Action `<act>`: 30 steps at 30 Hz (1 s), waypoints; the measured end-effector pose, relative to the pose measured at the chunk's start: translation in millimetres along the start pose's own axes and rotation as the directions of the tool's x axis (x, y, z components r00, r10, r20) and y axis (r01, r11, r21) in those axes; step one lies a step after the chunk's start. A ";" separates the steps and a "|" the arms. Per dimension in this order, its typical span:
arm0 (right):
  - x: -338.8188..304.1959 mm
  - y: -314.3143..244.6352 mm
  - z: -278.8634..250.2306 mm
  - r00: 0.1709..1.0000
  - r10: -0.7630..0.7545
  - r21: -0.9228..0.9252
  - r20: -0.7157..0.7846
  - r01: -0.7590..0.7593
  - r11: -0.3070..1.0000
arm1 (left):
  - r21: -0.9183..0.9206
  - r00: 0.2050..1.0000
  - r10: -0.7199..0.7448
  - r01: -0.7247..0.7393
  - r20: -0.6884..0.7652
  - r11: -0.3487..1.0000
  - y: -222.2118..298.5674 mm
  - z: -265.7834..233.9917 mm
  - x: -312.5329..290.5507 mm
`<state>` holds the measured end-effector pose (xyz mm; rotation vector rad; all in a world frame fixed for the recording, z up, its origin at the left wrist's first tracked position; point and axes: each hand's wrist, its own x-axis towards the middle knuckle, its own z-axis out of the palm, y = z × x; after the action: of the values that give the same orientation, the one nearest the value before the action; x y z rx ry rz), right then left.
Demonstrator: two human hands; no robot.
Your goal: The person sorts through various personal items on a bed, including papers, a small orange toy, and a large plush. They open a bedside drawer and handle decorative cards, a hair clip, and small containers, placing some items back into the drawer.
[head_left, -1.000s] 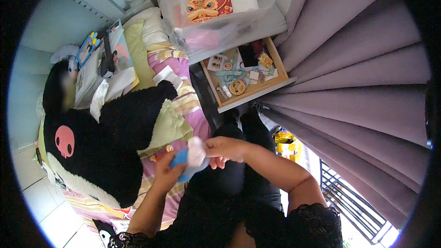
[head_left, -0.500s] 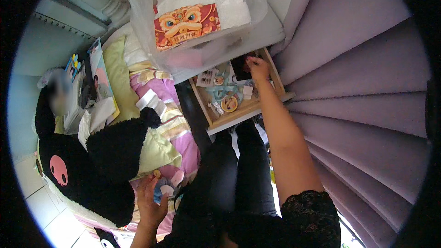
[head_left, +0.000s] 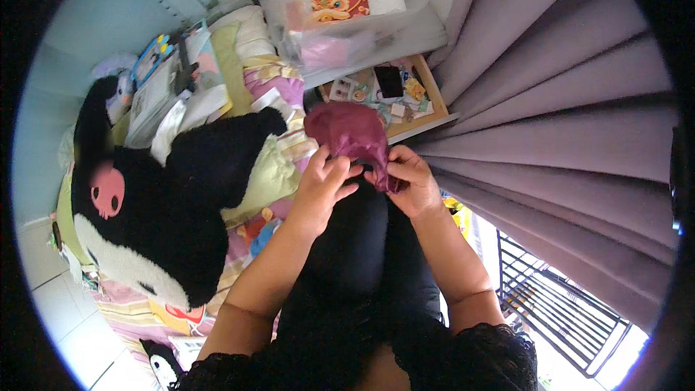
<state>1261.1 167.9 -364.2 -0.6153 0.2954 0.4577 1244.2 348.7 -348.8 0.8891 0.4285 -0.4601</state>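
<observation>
Maroon fabric pouch (head_left: pixel 347 130), centre frame, is pinched by the right hand (head_left: pixel 415 185); fingers parted, the left hand (head_left: pixel 320 192) adjoins it, hold unclear.

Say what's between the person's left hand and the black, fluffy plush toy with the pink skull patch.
In the head view, crumpled pale-green fabric lies between the left hand and the plush toy.

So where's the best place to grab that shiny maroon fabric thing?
Probably the narrow, gathered end of the maroon fabric, coming from the lower right, as the right hand does: it bunches there, while the rest spreads wide and looks soft.
</observation>
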 end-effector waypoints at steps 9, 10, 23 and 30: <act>-52.4 38.9 18.1 0.979 0.148 -0.169 -0.139 -0.171 0.971 | -0.227 0.931 0.361 -0.363 -0.054 0.904 27.7 -46.3 -42.0; -58.0 38.5 18.2 0.980 0.121 -0.212 -0.157 -0.153 0.965 | -0.210 0.927 0.372 -0.374 -0.051 0.903 29.6 -49.9 -47.8; -101.6 25.2 4.2 0.721 -0.676 -0.853 0.150 0.440 0.280 | -0.255 0.764 0.583 -0.527 0.277 0.811 38.1 -36.3 -88.7; -85.3 28.2 78.0 0.909 -0.362 -0.489 0.208 0.417 0.766 | 0.497 0.485 0.651 -0.848 0.584 0.185 17.8 -4.5 -67.2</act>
<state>1184.0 208.6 -283.2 -1.1617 -0.0726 0.1543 1198.0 375.7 -304.2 1.7123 -0.5673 0.2803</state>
